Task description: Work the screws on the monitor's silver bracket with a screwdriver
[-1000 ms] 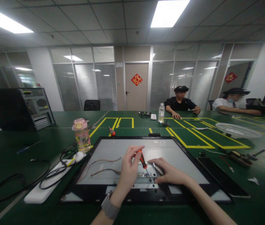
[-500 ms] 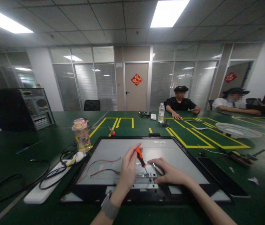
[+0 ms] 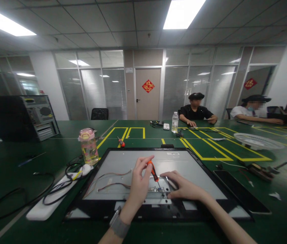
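My left hand [image 3: 140, 179] grips the handle of an orange and black screwdriver [image 3: 154, 172], tilted with its tip down at a small metal bracket [image 3: 162, 190]. Beneath both hands lies a flat display panel [image 3: 123, 157] with a grey metal back and black frame. My right hand [image 3: 180, 186] rests on the panel at the bracket's right side, fingers curled at its edge; whether it pinches anything is hidden. Thin wires [image 3: 113, 185] run across the panel left of my left hand.
Left of the panel are a white power strip [image 3: 44, 203], black cables and a pink-lidded bottle [image 3: 89, 145]. A black phone-like slab [image 3: 240, 191] lies to the right. Farther off stand a clear bottle [image 3: 175, 122] and a computer case [image 3: 39, 117]. Two people sit across the table.
The screwdriver's handle has tilted a little and its tip has shifted slightly right, while my left fingers have changed their hold on it. My right hand stays in place.
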The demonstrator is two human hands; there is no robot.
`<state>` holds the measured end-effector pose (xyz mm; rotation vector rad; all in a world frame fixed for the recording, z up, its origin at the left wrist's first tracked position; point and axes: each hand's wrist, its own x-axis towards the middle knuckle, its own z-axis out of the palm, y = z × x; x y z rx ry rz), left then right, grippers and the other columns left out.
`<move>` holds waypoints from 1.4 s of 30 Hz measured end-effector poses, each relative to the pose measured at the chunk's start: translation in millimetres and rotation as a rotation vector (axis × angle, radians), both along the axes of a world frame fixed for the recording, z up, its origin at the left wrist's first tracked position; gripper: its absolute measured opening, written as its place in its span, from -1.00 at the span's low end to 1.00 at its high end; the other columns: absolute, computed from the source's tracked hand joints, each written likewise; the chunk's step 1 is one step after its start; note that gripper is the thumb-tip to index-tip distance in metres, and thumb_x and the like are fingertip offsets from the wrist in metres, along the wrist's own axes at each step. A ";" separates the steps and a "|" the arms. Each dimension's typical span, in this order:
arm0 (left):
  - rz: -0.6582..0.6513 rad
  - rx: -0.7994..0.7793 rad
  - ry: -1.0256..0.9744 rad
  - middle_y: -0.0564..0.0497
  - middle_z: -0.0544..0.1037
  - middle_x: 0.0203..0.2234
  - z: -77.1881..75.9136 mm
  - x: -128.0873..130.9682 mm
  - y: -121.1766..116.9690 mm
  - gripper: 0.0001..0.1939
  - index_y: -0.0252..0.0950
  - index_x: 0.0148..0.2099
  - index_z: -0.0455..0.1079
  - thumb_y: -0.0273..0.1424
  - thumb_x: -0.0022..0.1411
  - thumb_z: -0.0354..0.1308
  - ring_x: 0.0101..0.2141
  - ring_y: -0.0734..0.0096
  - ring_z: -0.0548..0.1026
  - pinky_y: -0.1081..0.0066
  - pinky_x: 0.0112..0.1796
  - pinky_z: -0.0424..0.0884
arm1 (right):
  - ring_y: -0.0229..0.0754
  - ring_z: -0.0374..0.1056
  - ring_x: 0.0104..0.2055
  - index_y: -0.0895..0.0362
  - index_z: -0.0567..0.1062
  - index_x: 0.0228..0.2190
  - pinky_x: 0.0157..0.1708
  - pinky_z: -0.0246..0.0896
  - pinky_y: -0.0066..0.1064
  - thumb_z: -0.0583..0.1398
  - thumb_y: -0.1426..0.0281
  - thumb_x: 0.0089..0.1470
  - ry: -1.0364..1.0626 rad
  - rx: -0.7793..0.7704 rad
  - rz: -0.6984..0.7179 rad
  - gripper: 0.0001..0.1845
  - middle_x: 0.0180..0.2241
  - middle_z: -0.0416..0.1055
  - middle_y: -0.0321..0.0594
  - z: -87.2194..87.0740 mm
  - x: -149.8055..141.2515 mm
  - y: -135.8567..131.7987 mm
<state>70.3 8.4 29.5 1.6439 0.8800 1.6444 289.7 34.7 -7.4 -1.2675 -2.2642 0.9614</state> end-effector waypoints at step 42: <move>-0.018 0.055 0.013 -0.03 0.49 -0.32 4.0 1.1 -3.4 -0.76 -0.28 -0.12 0.53 -0.34 0.28 0.08 -0.28 0.34 0.48 0.38 -0.21 0.38 | 0.01 0.17 0.11 0.02 0.28 0.15 0.19 0.02 -0.23 0.34 0.37 -0.20 -0.013 -0.007 -0.008 -0.17 0.02 0.23 -0.16 0.7 0.3 -0.6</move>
